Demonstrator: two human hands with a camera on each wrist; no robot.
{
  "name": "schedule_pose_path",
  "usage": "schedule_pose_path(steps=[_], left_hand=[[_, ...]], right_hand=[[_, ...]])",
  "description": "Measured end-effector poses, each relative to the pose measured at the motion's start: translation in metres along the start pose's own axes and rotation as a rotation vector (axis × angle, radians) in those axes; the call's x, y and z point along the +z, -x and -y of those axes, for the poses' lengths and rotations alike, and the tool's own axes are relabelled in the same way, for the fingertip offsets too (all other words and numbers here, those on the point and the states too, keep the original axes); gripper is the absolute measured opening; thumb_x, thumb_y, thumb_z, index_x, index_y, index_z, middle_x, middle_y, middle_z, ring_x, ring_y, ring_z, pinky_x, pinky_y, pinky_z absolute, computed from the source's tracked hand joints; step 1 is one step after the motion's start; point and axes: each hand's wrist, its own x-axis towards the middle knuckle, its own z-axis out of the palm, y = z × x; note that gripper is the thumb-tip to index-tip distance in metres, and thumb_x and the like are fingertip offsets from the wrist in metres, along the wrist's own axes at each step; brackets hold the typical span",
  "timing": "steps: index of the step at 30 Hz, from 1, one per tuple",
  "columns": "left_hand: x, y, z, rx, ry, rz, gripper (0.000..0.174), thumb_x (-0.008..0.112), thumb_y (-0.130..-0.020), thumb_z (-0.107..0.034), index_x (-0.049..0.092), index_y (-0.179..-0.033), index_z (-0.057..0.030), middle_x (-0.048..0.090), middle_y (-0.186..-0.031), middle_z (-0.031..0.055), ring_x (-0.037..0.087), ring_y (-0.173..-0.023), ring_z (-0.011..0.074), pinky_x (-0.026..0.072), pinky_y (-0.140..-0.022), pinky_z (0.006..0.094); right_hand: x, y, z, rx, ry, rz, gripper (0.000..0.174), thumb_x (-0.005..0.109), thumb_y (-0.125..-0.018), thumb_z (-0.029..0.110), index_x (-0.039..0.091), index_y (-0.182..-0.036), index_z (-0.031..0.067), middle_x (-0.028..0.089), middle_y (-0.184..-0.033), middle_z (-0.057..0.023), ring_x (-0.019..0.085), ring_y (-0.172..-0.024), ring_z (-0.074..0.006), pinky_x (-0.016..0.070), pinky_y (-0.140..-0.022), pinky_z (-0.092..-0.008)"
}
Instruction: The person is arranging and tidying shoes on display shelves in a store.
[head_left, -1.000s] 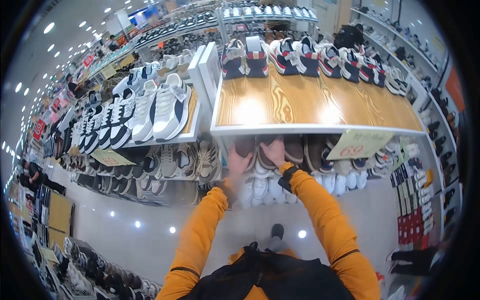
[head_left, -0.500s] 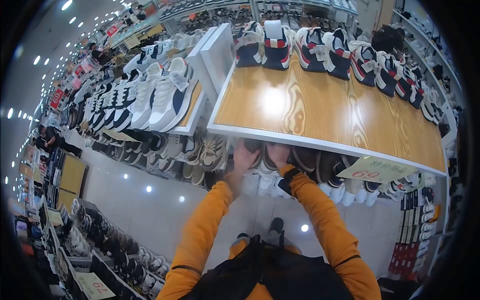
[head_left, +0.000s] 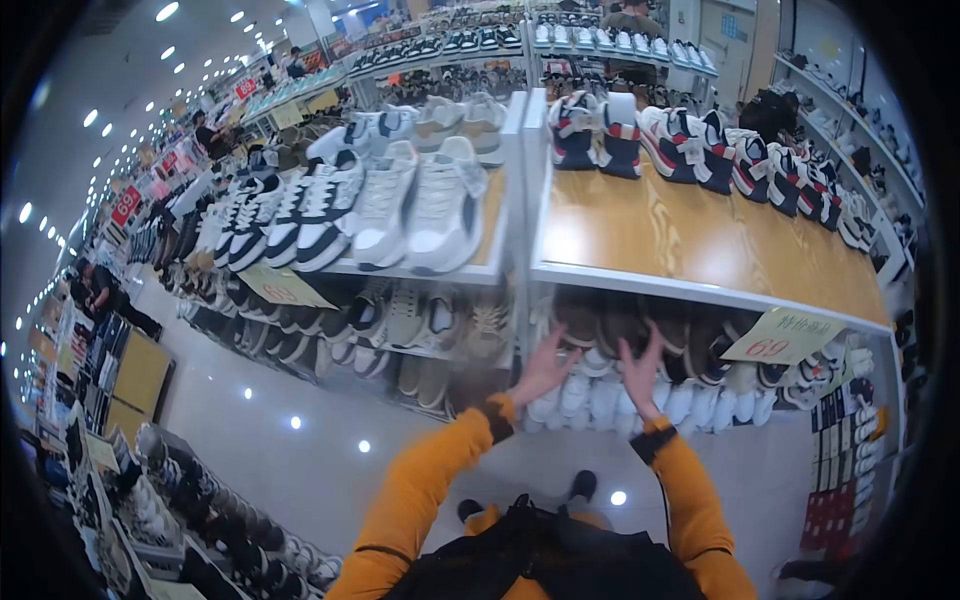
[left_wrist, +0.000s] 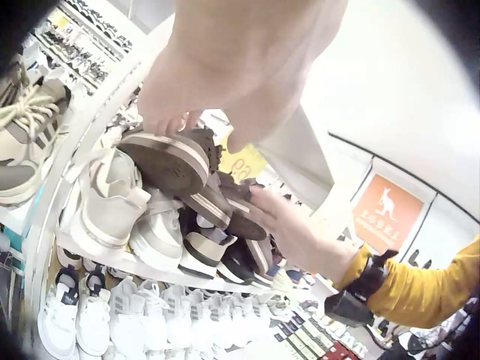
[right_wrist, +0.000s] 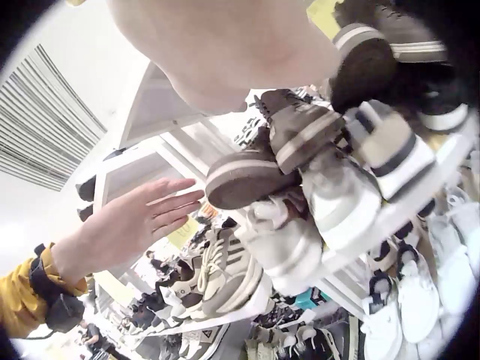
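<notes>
Brown shoes with pale-striped soles (left_wrist: 169,161) stand side by side on the shelf below the wooden top, above a row of pale shoes. Spread fingers of my left hand (head_left: 545,370) are beside the leftmost brown shoe (right_wrist: 244,178); in the right wrist view this left hand (right_wrist: 120,229) has straight fingers near its sole. My right hand (head_left: 640,375) is raised with fingers apart in front of the brown shoes (head_left: 622,325). In the left wrist view the right hand (left_wrist: 296,232) has its fingertips close to another brown shoe (left_wrist: 247,219); whether they touch is unclear.
The wooden shelf top (head_left: 680,250) with its white edge overhangs both hands. A price card (head_left: 783,336) hangs at its right front. White sneakers (head_left: 445,210) stand on the left shelf, and white shoes (head_left: 605,405) fill the lowest row.
Both hands have drawn back from the brown shoes they were gripping under the shelf, and their fingers have spread. The head view has shifted, with shelves and hands now further right.
</notes>
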Motion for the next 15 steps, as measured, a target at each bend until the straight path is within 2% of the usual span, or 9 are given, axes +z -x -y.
schedule_pose_path(steps=[1, 2, 3, 4, 6, 7, 8, 12, 15], left_hand=[[-0.024, 0.024, -0.001, 0.052, 0.043, 0.083, 0.055, 0.061, -0.089, -0.031, 0.047, -0.13, 0.0018, 0.05, -0.131, 0.0235, 0.048, -0.123, 0.036, 0.0382, -0.103, 0.0383], [-0.034, 0.042, 0.024, 0.152, -0.05, 0.072, 0.051, 0.061, -0.088, -0.031, 0.05, -0.128, 0.0008, 0.052, -0.13, 0.0221, 0.051, -0.119, 0.0354, 0.0414, -0.099, 0.0388], [-0.062, 0.06, 0.028, 0.121, -0.011, 0.086, 0.048, 0.061, -0.088, -0.028, 0.052, -0.125, 0.0008, 0.055, -0.126, 0.0215, 0.054, -0.116, 0.0345, 0.0432, -0.096, 0.0382], [-0.089, 0.078, 0.028, 0.087, 0.042, 0.096, 0.044, 0.061, -0.088, -0.026, 0.055, -0.122, 0.0008, 0.058, -0.123, 0.0209, 0.057, -0.112, 0.0336, 0.0449, -0.094, 0.0376], [-0.129, 0.099, 0.049, -0.046, 0.16, 0.036, 0.038, 0.062, -0.088, -0.023, 0.058, -0.117, 0.0007, 0.063, -0.115, 0.0197, 0.062, -0.105, 0.0322, 0.0475, -0.089, 0.0356], [-0.15, 0.106, 0.048, -0.058, 0.109, 0.013, 0.033, 0.061, -0.089, -0.017, 0.058, -0.118, 0.0007, 0.065, -0.111, 0.0167, 0.063, -0.105, 0.0237, 0.048, -0.091, 0.0319], [-0.172, 0.11, 0.043, -0.054, 0.113, 0.006, 0.033, 0.061, -0.089, -0.017, 0.058, -0.118, 0.0007, 0.065, -0.111, 0.0167, 0.063, -0.105, 0.0237, 0.048, -0.091, 0.0319], [-0.229, 0.115, 0.031, 0.024, 0.182, -0.021, 0.031, 0.06, -0.091, -0.014, 0.059, -0.117, 0.0019, 0.065, -0.111, 0.0147, 0.063, -0.105, 0.0222, 0.0481, -0.091, 0.0319], [-0.258, 0.123, 0.013, 0.087, 0.276, -0.115, 0.029, 0.059, -0.091, -0.009, 0.059, -0.118, 0.0014, 0.065, -0.112, 0.0142, 0.063, -0.104, 0.02, 0.0479, -0.091, 0.0296]], right_hand=[[-0.002, 0.032, -0.008, 0.032, 0.028, -0.08, 0.067, 0.063, -0.088, 0.021, 0.03, -0.14, -0.0051, 0.038, -0.139, -0.0239, 0.038, -0.13, -0.0338, 0.0263, -0.11, -0.0381], [-0.007, 0.066, -0.001, 0.089, -0.018, -0.113, 0.063, 0.062, -0.088, 0.018, 0.032, -0.138, -0.0054, 0.041, -0.137, -0.0235, 0.04, -0.128, -0.0338, 0.0274, -0.109, -0.0386], [-0.004, 0.102, -0.009, 0.151, 0.041, -0.099, 0.059, 0.06, -0.088, 0.017, 0.034, -0.136, -0.0053, 0.042, -0.136, -0.0227, 0.039, -0.128, -0.0331, 0.0278, -0.109, -0.0392], [0.005, 0.137, -0.018, 0.216, 0.1, -0.035, 0.056, 0.06, -0.09, 0.016, 0.034, -0.136, -0.0046, 0.043, -0.135, -0.0203, 0.043, -0.125, -0.0325, 0.0308, -0.107, -0.0394], [0.026, 0.163, 0.0, 0.169, 0.104, 0.018, 0.052, 0.062, -0.087, 0.012, 0.04, -0.13, -0.0046, 0.044, -0.135, -0.02, 0.043, -0.125, -0.0329, 0.0314, -0.106, -0.0393], [0.038, 0.163, 0.037, 0.07, 0.11, 0.114, 0.051, 0.062, -0.086, 0.012, 0.041, -0.13, -0.0031, 0.044, -0.134, -0.0217, 0.042, -0.126, -0.0345, 0.0309, -0.107, -0.0399], [0.054, 0.162, 0.073, -0.023, 0.109, 0.212, 0.05, 0.062, -0.085, 0.013, 0.043, -0.129, -0.0017, 0.045, -0.133, -0.0234, 0.041, -0.127, -0.0361, 0.0303, -0.107, -0.0404], [0.104, 0.116, 0.221, -0.253, -0.1, 0.169, 0.035, 0.064, -0.083, 0.007, 0.054, -0.116, 0.0009, 0.048, -0.133, -0.0171, 0.046, -0.125, -0.0338, 0.0348, -0.105, -0.0392], [0.12, 0.081, 0.303, -0.503, -0.134, 0.087, 0.035, 0.065, -0.081, 0.004, 0.055, -0.115, 0.0019, 0.05, -0.132, -0.0154, 0.048, -0.123, -0.0323, 0.0382, -0.102, -0.0385]])
